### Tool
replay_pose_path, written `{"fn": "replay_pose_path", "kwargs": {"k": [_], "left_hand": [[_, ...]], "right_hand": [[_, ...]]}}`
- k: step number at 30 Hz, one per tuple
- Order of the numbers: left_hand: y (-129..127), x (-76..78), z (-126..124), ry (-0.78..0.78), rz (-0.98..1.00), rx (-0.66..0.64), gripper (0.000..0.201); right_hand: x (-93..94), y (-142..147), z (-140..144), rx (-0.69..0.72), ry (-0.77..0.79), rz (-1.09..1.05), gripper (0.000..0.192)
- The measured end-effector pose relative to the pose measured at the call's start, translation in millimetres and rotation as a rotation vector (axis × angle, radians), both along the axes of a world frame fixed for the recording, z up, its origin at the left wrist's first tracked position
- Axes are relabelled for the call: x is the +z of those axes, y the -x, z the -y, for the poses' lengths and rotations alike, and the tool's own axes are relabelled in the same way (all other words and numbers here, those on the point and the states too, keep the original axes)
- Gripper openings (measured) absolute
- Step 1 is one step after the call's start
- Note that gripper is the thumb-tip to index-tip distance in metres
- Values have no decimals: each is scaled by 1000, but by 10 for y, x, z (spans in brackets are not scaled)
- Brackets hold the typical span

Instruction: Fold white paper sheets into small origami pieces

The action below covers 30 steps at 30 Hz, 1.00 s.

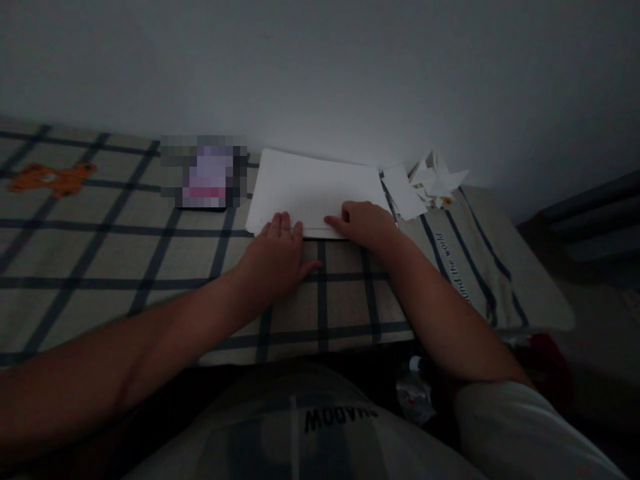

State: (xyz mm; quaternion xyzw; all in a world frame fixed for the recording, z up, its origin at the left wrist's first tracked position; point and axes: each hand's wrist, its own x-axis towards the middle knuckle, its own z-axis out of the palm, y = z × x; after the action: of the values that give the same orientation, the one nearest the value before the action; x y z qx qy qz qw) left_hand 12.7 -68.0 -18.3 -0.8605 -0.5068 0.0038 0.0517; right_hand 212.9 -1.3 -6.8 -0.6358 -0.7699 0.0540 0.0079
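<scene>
A stack of white paper (315,183) lies on the checked tablecloth, close to the wall; faint lines show on its top sheet. My left hand (275,257) rests flat at the near left edge of the paper, fingers stretched out and thumb spread over the cloth. At the near right edge, my right hand (367,225) presses down on the sheet with its thumb reaching left and its other fingers curled in. Whether anything is pinched in those curled fingers is hidden.
Folded white paper shapes (435,177) and a small white slip (404,192) lie right of the stack. A blurred-out phone-like object (207,177) and an orange item (53,179) are on the left. Below the table edge is a plastic bottle (416,393). The wall (320,73) stands behind.
</scene>
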Motion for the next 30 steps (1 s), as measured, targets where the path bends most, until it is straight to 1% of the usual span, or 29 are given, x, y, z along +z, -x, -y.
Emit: {"fn": "replay_pose_path", "kwargs": {"k": [5,8,13,17,19,22,24,25,27,30], "left_hand": [[-23,38,38,20,-12,43,85],[-19,28,33,25,14,52,85],[1,-10,31,-14,50,78,85],[25,2,60,-35,61,90,83],[36,3,59,-81,64,53,81],[42,-29,8,-138,57,-118,74],[34,-64,-43,-91,53,-235,65],[27,-79,-66,-54,52,-273,63],[13,-97,-101,2,58,-302,63],[-6,-91,-116,34,79,-287,67]], "right_hand": [[-9,-5,-8,-15,10,-15,55],[-10,-10,-11,-7,10,-25,54],[-23,-22,-21,-21,16,-29,55],[-16,-17,-15,-20,17,-25,54],[-3,-6,-4,-18,20,-15,55],[12,11,15,-3,9,22,53],[10,15,21,8,-8,36,52],[5,15,22,12,-14,36,51],[-7,10,20,19,-23,27,50],[-19,-3,11,50,-43,11,47]]}}
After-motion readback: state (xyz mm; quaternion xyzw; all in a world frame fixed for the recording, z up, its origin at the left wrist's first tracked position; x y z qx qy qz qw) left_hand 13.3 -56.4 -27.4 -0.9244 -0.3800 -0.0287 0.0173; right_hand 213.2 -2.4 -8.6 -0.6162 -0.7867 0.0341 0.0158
